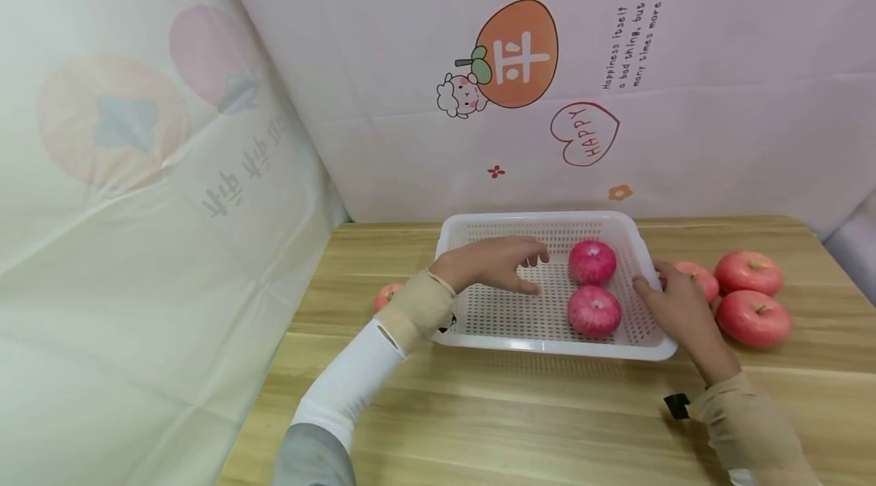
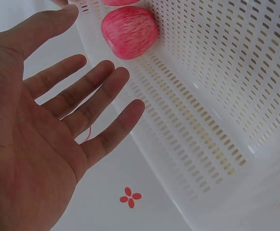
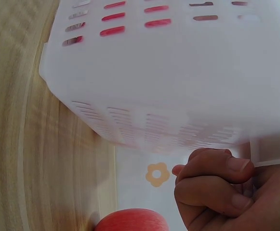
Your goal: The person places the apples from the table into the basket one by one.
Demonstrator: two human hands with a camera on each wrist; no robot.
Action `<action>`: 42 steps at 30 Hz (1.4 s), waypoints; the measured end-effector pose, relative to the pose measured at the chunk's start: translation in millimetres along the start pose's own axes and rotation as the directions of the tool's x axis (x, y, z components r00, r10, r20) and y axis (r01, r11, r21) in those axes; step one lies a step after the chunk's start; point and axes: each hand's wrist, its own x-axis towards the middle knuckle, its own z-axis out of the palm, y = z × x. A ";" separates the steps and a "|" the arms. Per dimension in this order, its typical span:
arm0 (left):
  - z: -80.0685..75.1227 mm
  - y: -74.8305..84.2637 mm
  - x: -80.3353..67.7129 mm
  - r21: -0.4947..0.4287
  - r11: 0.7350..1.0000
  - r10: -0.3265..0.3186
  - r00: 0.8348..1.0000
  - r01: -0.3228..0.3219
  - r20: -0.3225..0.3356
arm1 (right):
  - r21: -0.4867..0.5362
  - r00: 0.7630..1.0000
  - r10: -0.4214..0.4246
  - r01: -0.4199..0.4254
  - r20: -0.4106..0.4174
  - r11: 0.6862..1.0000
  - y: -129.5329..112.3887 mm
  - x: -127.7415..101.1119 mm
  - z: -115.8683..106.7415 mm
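A white perforated plastic basket (image 1: 541, 345) stands on the wooden table, with two pink-red apples, a far one (image 1: 592, 263) and a near one (image 1: 595, 312), at its right end. Over the left half of the basket hovers my left hand (image 1: 496, 262), its fingers spread and relaxed with nothing in them. The left wrist view shows its palm (image 2: 38, 154) beside an apple (image 2: 130, 32) in the basket. My right hand (image 1: 677, 307) grips the basket's right rim, thumb over the edge. From the right wrist view, its curled fingers (image 3: 212, 178) sit outside the basket wall (image 3: 144, 72).
Right of the basket, three red apples lie on the table: one (image 1: 699, 278) partly behind my right hand, one at the back (image 1: 749, 273) and one in front (image 1: 754, 318). Another apple (image 1: 386, 295) shows partly behind my left wrist. A printed cloth (image 1: 411, 151) hangs behind the table.
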 end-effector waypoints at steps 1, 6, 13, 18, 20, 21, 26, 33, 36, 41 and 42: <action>0.2 -1.4 -2.1 -0.004 1.000 -0.001 1.000 0.001 -0.006 | -0.002 1.000 0.000 0.000 -0.001 1.000 -0.1 0.0 0.1; 1.4 -7.0 -12.4 -0.023 1.000 -0.017 0.999 0.016 -0.036 | -0.013 1.000 -0.011 0.011 -0.012 1.000 0.8 0.0 0.5; 2.0 -16.1 -31.7 -0.063 0.998 -0.033 0.995 0.027 -0.091 | -0.012 0.999 -0.030 0.030 -0.024 0.999 1.0 -0.3 1.5; 3.8 -22.9 -45.3 -0.093 0.995 -0.051 0.991 0.040 -0.122 | -0.006 0.999 -0.034 0.034 -0.018 0.999 0.9 -0.7 2.0; 4.6 -25.2 -50.5 -0.106 0.993 -0.058 0.989 0.044 -0.138 | -0.005 0.999 -0.030 0.030 -0.017 1.000 0.9 -0.8 1.7; 5.0 -26.4 -52.9 -0.111 0.993 -0.060 0.987 0.044 -0.147 | -0.004 0.999 -0.029 0.029 -0.017 1.000 0.9 -0.9 1.5; 5.7 -31.1 -65.7 -0.137 0.989 -0.078 0.980 0.052 -0.185 | 0.000 0.999 -0.029 0.029 -0.024 1.000 1.6 -0.7 2.2; 8.4 -36.7 -82.7 -0.186 0.978 -0.137 0.966 0.097 -0.217 | -0.004 1.000 -0.016 0.015 -0.011 1.000 2.6 -0.1 1.9; 9.6 -38.2 -90.4 -0.218 0.970 -0.161 0.958 0.109 -0.238 | -0.009 1.000 -0.012 0.012 -0.010 1.000 2.9 0.3 1.5; 12.9 -43.4 -102.2 -0.250 0.963 -0.173 0.944 0.102 -0.280 | -0.006 1.000 -0.014 0.014 -0.011 1.000 2.4 0.1 1.2; 13.8 -44.7 -104.5 -0.255 0.962 -0.176 0.941 0.102 -0.289 | -0.004 1.000 -0.016 0.016 -0.012 1.000 2.3 0.0 1.2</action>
